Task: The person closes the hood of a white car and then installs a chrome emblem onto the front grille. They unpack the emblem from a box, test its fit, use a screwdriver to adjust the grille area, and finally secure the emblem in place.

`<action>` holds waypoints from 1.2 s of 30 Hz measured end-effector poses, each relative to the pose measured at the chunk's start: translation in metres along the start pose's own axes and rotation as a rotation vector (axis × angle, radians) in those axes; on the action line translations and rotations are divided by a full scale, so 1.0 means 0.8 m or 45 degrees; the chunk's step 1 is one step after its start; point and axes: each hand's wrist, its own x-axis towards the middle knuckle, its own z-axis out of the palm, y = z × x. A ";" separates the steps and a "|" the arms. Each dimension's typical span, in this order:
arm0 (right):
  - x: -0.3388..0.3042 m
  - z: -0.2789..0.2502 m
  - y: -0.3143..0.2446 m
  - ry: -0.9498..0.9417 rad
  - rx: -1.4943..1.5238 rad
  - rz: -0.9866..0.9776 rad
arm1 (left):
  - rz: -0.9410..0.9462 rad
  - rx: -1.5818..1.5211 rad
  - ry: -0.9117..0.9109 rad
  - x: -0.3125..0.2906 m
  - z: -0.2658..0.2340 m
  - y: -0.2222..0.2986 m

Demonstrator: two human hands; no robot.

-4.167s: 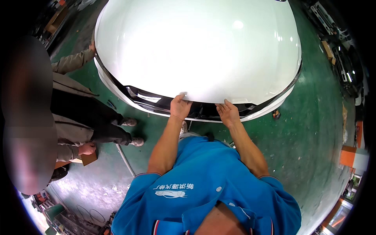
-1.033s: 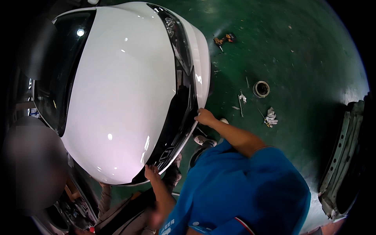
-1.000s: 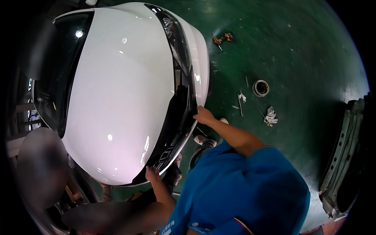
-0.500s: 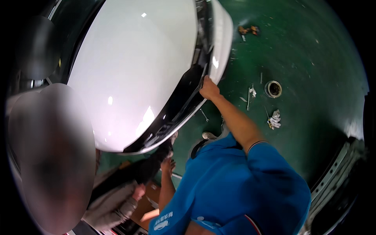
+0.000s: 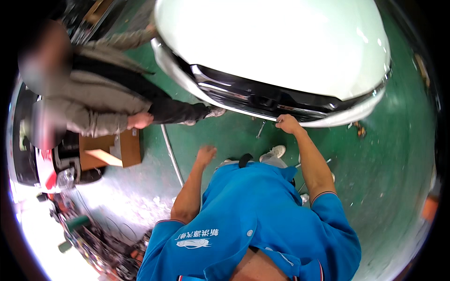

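Head view: the white car's front bumper (image 5: 328,117) edge is gripped by the closed right hand (image 5: 287,124); the left hand (image 5: 205,154) hangs open, empty. Steadier control would come from both hands, evenly spaced.

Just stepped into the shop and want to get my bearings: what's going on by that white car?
A person in a blue shirt stands at the white car. Their right hand grips the lower edge of its front bumper; their left hand hangs free above the green floor, touching nothing. A second person in a grey jacket stands on the left, beside a cardboard box.
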 end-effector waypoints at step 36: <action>0.189 0.056 -0.378 -0.458 0.606 0.249 | -0.909 -1.237 0.724 -0.258 -0.066 -0.361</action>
